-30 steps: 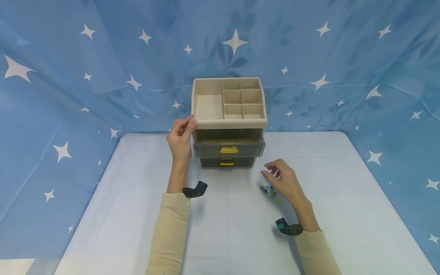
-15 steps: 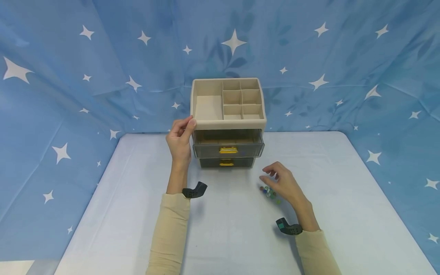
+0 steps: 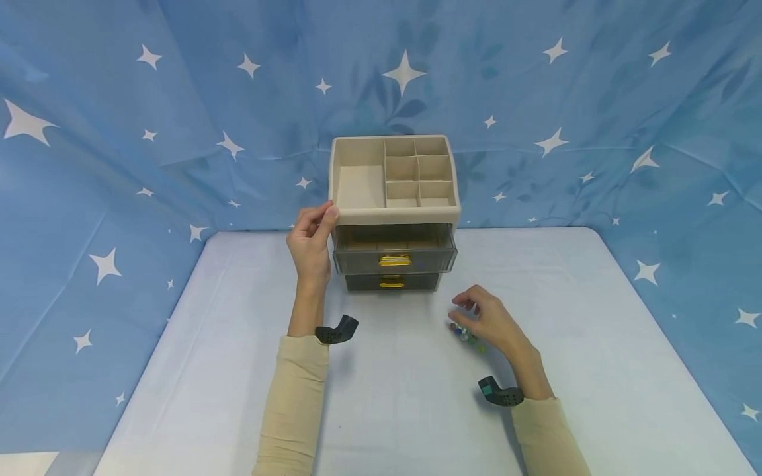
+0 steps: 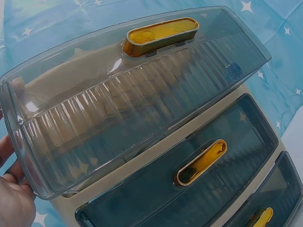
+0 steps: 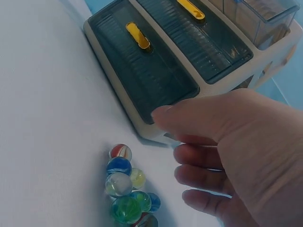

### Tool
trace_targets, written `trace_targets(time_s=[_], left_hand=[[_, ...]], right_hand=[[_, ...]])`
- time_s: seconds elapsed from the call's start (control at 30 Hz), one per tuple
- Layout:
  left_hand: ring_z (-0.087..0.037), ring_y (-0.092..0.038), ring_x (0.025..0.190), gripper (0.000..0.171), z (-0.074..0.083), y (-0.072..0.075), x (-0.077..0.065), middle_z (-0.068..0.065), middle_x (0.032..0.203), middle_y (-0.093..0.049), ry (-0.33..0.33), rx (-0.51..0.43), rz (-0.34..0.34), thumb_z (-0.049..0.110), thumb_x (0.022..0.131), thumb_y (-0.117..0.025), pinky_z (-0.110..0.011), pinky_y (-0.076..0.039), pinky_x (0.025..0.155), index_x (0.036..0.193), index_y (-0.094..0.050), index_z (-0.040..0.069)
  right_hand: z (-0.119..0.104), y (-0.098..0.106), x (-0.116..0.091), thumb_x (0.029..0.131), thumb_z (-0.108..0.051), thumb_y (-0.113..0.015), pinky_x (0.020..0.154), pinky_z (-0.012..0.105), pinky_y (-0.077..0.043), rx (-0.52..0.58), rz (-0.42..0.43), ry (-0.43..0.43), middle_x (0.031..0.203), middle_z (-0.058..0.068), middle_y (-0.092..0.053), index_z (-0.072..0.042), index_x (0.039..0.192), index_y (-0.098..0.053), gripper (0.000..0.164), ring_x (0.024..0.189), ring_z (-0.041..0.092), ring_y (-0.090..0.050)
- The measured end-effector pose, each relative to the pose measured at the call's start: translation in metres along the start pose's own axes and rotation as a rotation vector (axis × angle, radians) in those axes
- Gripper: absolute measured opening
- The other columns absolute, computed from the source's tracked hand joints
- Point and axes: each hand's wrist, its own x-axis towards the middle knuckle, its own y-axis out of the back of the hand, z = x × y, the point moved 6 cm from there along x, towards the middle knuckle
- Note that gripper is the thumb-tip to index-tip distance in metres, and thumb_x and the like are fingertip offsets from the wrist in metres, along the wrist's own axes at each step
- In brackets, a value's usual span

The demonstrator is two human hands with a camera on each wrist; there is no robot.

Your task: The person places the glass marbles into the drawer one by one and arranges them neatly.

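Note:
A beige desktop drawer organizer (image 3: 397,216) stands at the back of the table, its top drawer (image 3: 357,262) pulled out. My left hand (image 3: 311,246) holds the organizer's front left corner between thumb and fingers. In the left wrist view that hand (image 4: 16,201) is beside the smoky clear drawer, and a blue marble (image 4: 233,72) shows through the drawer's far end. My right hand (image 3: 491,322), fingers loosely bent and holding nothing, hovers over a small cluster of glass marbles (image 3: 464,336). Several coloured marbles (image 5: 119,184) lie left of the thumb in the right wrist view.
The lower drawers, such as the bottom drawer (image 3: 363,283) with its gold handle, are closed. An open tray (image 3: 363,185) and small compartments top the organizer. A white cloth (image 3: 387,396) covers the table; a blue starry curtain (image 3: 178,132) hangs behind.
My right hand has lowered slightly toward me, closer over the marbles, covering more of them. My left hand stays at the organizer's corner, and the top drawer remains out.

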Motion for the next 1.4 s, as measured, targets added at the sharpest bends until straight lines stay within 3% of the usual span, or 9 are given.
trace_targets(time_s=[0.27, 0.6, 1.1, 1.4], left_hand=[[-0.007, -0.057, 0.076, 0.013, 0.0, 0.0, 0.0, 0.005, 0.09, -0.062, -0.003, -0.017, 0.003, 0.009, 0.089, -0.075, -0.02, -0.044, 0.068, 0.1, -0.079, 0.014], [-0.006, -0.055, 0.074, 0.013, -0.001, 0.001, 0.0, 0.006, 0.09, -0.062, -0.008, -0.011, 0.0, 0.012, 0.088, -0.075, -0.02, -0.043, 0.067, 0.099, -0.079, 0.018], [-0.007, -0.055, 0.076, 0.013, 0.001, -0.001, 0.0, 0.006, 0.091, -0.062, -0.002, -0.01, -0.016, 0.012, 0.089, -0.075, -0.021, -0.043, 0.068, 0.1, -0.079, 0.016], [-0.007, -0.055, 0.076, 0.014, 0.0, 0.0, 0.0, 0.005, 0.091, -0.062, 0.001, -0.025, -0.013, 0.006, 0.09, -0.073, -0.021, -0.043, 0.068, 0.102, -0.078, 0.008]], right_hand=[[0.007, -0.007, -0.001, 0.084, -0.019, -0.08, 0.085, 0.041, -0.051, -0.032, -0.109, -0.077, 0.102, 0.004, -0.066, -0.008, 0.105, -0.071, 0.025, 0.097, 0.021, -0.06], [0.011, -0.013, -0.002, 0.088, -0.022, -0.077, 0.088, 0.044, -0.052, -0.039, -0.167, -0.095, 0.103, 0.003, -0.067, -0.01, 0.102, -0.071, 0.019, 0.098, 0.022, -0.063], [0.015, -0.013, -0.001, 0.089, -0.023, -0.076, 0.088, 0.044, -0.053, -0.07, -0.096, -0.127, 0.098, 0.004, -0.066, -0.008, 0.096, -0.073, 0.017, 0.094, 0.022, -0.062], [0.017, -0.012, -0.001, 0.089, -0.024, -0.075, 0.087, 0.045, -0.054, -0.083, -0.077, -0.155, 0.094, 0.004, -0.066, -0.006, 0.094, -0.074, 0.018, 0.091, 0.022, -0.062]])
